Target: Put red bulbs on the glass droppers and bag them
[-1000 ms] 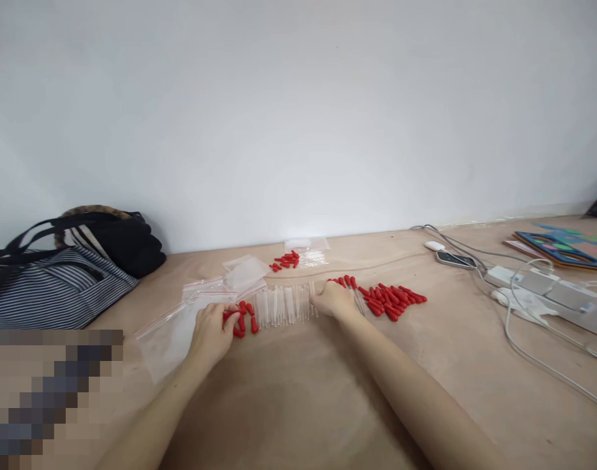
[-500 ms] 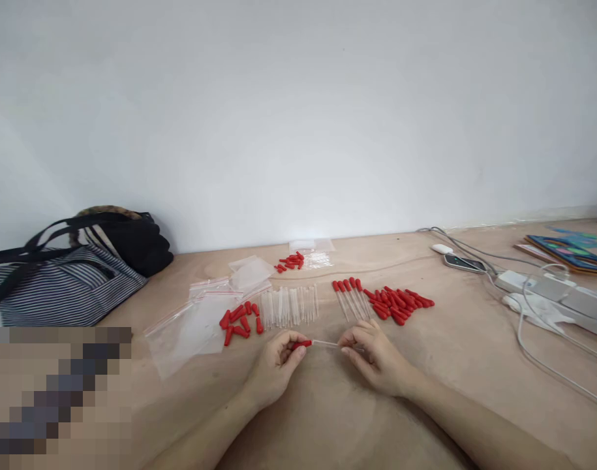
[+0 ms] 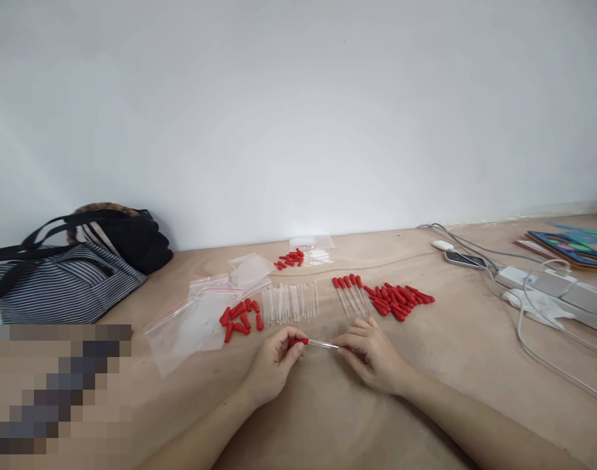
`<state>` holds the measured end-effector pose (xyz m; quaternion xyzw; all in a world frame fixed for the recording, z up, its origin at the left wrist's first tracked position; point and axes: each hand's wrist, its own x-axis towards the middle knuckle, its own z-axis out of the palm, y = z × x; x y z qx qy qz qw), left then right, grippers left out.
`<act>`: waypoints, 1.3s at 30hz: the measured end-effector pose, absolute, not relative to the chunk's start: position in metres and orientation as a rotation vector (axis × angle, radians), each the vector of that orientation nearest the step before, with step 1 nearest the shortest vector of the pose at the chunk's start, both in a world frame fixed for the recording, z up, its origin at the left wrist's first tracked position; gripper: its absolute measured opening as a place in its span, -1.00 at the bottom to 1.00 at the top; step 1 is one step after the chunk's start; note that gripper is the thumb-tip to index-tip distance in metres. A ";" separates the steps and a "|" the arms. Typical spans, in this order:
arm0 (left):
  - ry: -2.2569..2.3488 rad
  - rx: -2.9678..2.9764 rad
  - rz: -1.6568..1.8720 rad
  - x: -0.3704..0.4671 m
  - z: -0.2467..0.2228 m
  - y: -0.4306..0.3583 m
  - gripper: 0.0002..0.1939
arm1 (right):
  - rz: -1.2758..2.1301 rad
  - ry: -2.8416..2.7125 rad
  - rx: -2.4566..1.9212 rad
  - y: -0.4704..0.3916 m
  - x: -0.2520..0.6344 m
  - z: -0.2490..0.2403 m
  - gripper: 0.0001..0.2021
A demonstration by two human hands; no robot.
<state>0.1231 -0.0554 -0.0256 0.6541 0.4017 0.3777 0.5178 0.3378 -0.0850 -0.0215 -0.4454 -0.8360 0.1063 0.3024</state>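
Observation:
My left hand (image 3: 277, 361) pinches a red rubber dropper bulb (image 3: 299, 341) between thumb and fingers. A clear glass dropper tube (image 3: 322, 344) runs from the bulb's open end to my right hand (image 3: 369, 356), whose closed fingers grip its far part and hide the tip. Tube and bulb meet end to end, lying nearly level above the table. Beyond my left hand are several loose red bulbs (image 3: 240, 316) and a row of clear tubes (image 3: 288, 303). Past my right hand lie several droppers with red bulbs on them (image 3: 350, 294), beside a heap of red bulbs (image 3: 398, 300).
Clear zip bags (image 3: 195, 326) lie at the left. Smaller red bulbs (image 3: 291, 258) and thin tubes (image 3: 320, 256) sit near the wall. A striped bag (image 3: 68, 281) stands far left. On the right are a power strip (image 3: 543, 287), cables, and a small device (image 3: 464, 260).
The gap between bulb and tube has closed; the tube now meets the bulb's mouth. My hands have come slightly closer together.

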 end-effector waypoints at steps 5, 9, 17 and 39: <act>0.952 1.437 0.919 0.125 -0.022 -0.055 -0.72 | 0.301 -2.152 -1.148 -0.084 0.335 -0.025 -0.86; 0.970 1.395 0.908 0.124 -0.021 -0.055 -0.71 | 0.289 -2.140 -1.119 -0.084 0.333 -0.026 -0.86; 0.975 1.352 0.917 0.124 -0.026 -0.055 -0.70 | 0.189 -2.173 -1.070 -0.086 0.332 -0.027 -0.84; 1.008 1.461 0.880 0.123 -0.023 -0.058 -0.70 | -0.005 -2.312 -1.080 -0.086 0.333 -0.017 -0.81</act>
